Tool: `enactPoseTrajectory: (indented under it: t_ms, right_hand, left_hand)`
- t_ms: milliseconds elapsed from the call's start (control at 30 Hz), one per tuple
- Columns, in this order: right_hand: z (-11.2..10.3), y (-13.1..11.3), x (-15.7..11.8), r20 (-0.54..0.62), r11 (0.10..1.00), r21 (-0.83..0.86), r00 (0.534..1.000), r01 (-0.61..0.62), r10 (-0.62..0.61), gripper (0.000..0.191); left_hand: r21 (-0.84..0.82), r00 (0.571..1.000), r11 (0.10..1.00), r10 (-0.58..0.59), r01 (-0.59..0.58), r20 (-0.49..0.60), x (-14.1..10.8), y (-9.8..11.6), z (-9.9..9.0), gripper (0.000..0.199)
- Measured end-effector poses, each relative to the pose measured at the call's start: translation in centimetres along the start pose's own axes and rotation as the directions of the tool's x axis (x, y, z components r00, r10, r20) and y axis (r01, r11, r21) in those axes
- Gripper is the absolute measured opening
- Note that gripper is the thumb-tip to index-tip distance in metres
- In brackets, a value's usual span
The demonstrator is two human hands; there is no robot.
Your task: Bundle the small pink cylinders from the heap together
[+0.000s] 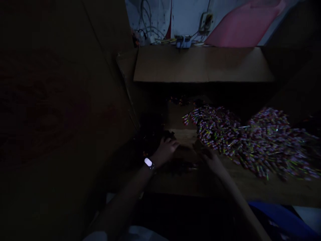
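The head view is very dark. My left hand is over the wooden work surface, beside small dark pieces; its fingers are bent, and what lies under them is too dark to make out. A lit band is on that wrist. To the right, my right hand reaches over the surface near the lower left edge of a big pile of small, multicoloured pieces. Its fingers are blurred and in shadow. More dark pieces lie between and below the hands.
A cardboard flap runs across the back, with a small blue-grey device behind it. A pink plastic item and a socket are at the wall. Tall cardboard stands left. Something blue is at lower right.
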State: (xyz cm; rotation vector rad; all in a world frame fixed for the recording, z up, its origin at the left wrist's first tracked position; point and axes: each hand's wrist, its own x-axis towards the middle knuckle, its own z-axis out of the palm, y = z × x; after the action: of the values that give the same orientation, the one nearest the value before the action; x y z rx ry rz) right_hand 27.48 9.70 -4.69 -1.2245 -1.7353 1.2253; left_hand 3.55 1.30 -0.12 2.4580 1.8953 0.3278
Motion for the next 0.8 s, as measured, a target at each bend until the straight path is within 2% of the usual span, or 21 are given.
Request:
enactPoseTrajectory:
  t_ms: [100,133,200,233,267,300,333,367,400,433,467,500,533,600,667,733,800]
  right_hand:
    - [0.5,-1.1,0.1,0.041,0.996,0.083,0.999,0.026,-0.029,0.038]
    - [0.7,-1.6,0.0,0.064,0.992,0.13,0.998,0.003,-0.011,0.04]
    - [0.8,-2.6,-0.3,0.108,0.972,0.224,0.993,-0.066,0.043,0.047]
    - [0.8,-3.0,-0.4,0.123,0.96,0.263,0.99,-0.097,0.066,0.05]
    - [0.8,-3.3,-0.6,0.132,0.949,0.295,0.988,-0.116,0.08,0.052]
    - [0.7,-3.5,-0.6,0.136,0.94,0.318,0.987,-0.122,0.082,0.053]
    - [0.7,-3.6,-0.7,0.139,0.934,0.334,0.987,-0.125,0.083,0.054]
    - [0.8,-3.7,-0.7,0.142,0.929,0.345,0.986,-0.131,0.086,0.054]
    - [0.8,-3.7,-0.7,0.15,0.925,0.352,0.984,-0.14,0.091,0.054]
    - [0.9,-3.6,-0.7,0.157,0.922,0.358,0.983,-0.145,0.094,0.054]
    - [1.0,-3.5,-0.6,0.16,0.92,0.363,0.983,-0.147,0.093,0.054]
    - [1.1,-3.4,-0.6,0.16,0.919,0.367,0.983,-0.146,0.092,0.053]
    - [1.2,-3.3,-0.6,0.156,0.919,0.368,0.984,-0.144,0.092,0.053]
    - [1.2,-3.1,-0.4,0.144,0.917,0.366,0.983,-0.16,0.114,0.05]
    - [1.0,-2.8,-0.2,0.142,0.914,0.352,0.977,-0.2,0.159,0.047]
    - [0.7,-2.6,0.2,0.168,0.931,0.303,0.973,-0.202,0.156,0.045]
    - [0.4,-2.4,0.7,0.225,0.955,0.245,0.968,-0.169,0.114,0.045]
  left_hand:
    - [0.011,0.998,1.0,0.017,-0.018,0.061,1.2,-2.8,-0.1,0.036]
    - [-0.023,0.999,0.999,0.028,-0.027,0.044,1.6,-3.3,-0.2,0.033]
    - [-0.145,0.993,0.989,-0.045,0.029,-0.109,2.3,-3.8,-0.5,0.028]
    - [-0.249,0.962,0.964,-0.148,0.09,-0.227,2.6,-3.9,-0.6,0.028]
    - [-0.383,0.896,0.911,-0.29,0.151,-0.336,2.8,-3.9,-0.7,0.03]
    - [-0.53,0.8,0.826,-0.445,0.193,-0.403,3.0,-3.8,-0.6,0.032]
    - [-0.665,0.697,0.717,-0.587,0.209,-0.413,3.1,-3.8,-0.5,0.033]
    - [-0.77,0.623,0.601,-0.691,0.214,-0.366,3.1,-3.7,-0.1,0.033]
    - [-0.837,0.595,0.501,-0.749,0.22,-0.292,3.0,-3.6,0.3,0.032]
    - [-0.874,0.601,0.425,-0.77,0.235,-0.213,2.7,-3.5,0.7,0.03]
    - [-0.885,0.636,0.387,-0.758,0.26,-0.145,2.4,-3.4,1.2,0.026]
    - [-0.873,0.685,0.394,-0.722,0.287,-0.101,1.9,-3.2,1.6,0.021]
    - [-0.841,0.739,0.442,-0.669,0.312,-0.077,1.4,-3.0,1.8,0.016]
    - [-0.714,0.849,0.62,-0.525,0.327,-0.067,0.5,-2.5,1.9,0.016]
    - [-0.523,0.935,0.81,-0.349,0.266,-0.064,0.1,-1.8,1.5,0.032]
    - [-0.362,0.976,0.917,-0.207,0.168,-0.07,0.3,-1.0,1.0,0.046]
    - [-0.26,0.992,0.962,-0.101,0.077,-0.08,1.1,-0.2,0.7,0.052]
